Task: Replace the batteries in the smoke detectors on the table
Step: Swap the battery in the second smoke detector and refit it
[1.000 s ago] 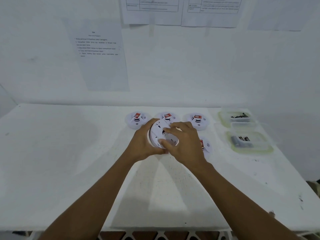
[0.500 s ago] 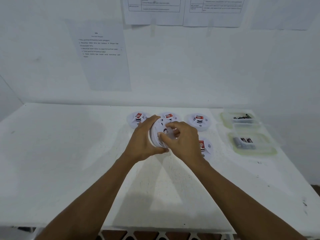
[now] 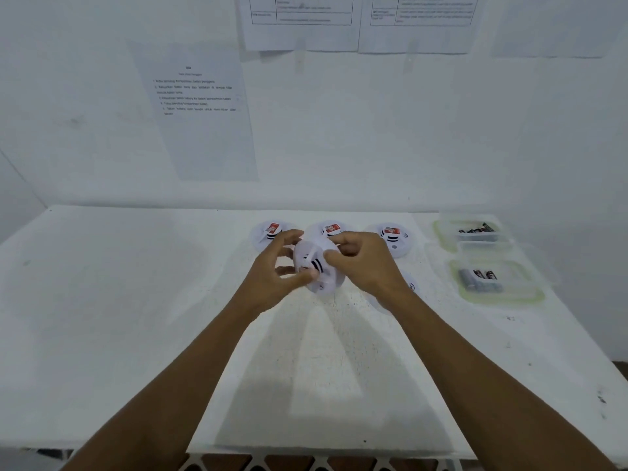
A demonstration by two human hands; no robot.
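My left grip point(image 3: 275, 275) and right grip point(image 3: 368, 263) both clasped one tilted smoke detector point(image 3: 319, 266). Four other detectors point(image 3: 392, 237) lay apparently untouched; I judged most work undone.

White round detector point(image 3: 319, 273) tilted above the middle of the table point(image 3: 136, 300) — three others point(image 3: 392, 237) flat along the far edge; batteries point(image 3: 479, 278) near the right edge.

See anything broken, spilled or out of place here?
Nothing stands out. The left hand and right hand hold one smoke detector tilted; the other detectors lie flat on the table, and the batteries sit inside their containers.
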